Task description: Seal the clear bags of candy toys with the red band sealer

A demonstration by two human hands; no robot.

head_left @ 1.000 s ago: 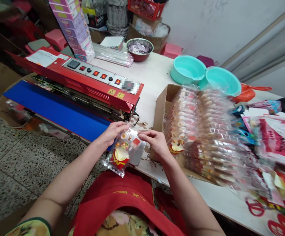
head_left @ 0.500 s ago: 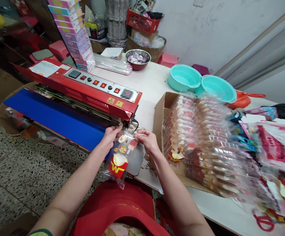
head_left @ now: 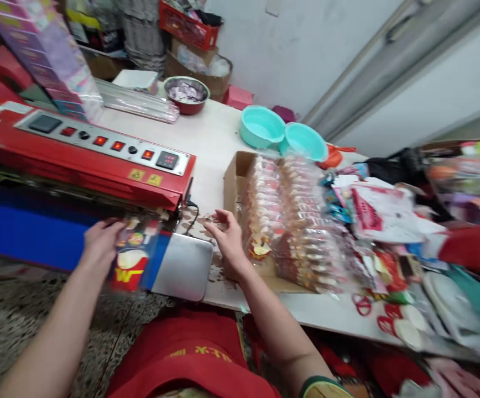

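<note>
A clear plastic bag (head_left: pixel 134 262) with a red fries carton and small food-shaped pieces lies at the feeding edge of the red sealing machine (head_left: pixel 140 179). My left hand (head_left: pixel 102 240) has its fingers closed on the bag's upper left side, over the blue belt (head_left: pixel 28 221). To the right, my right hand (head_left: pixel 228 239) is raised with its fingers apart and holds nothing. It is near a cardboard box (head_left: pixel 232 185) packed with rows of similar filled bags (head_left: pixel 304 221). Between the hands is a grey metal plate (head_left: pixel 184 268).
Two turquoise basins (head_left: pixel 262 127) and a metal bowl (head_left: pixel 186 95) stand at the back of the white table. Stacked boxes (head_left: pixel 45 55) rise behind the machine. Red scissors (head_left: pixel 361 304) and a heap of packaging (head_left: pixel 383 213) lie at right.
My right hand has let go of the bag and moved right, opening. The bag has moved left along the machine with my left hand. The view has turned right.
</note>
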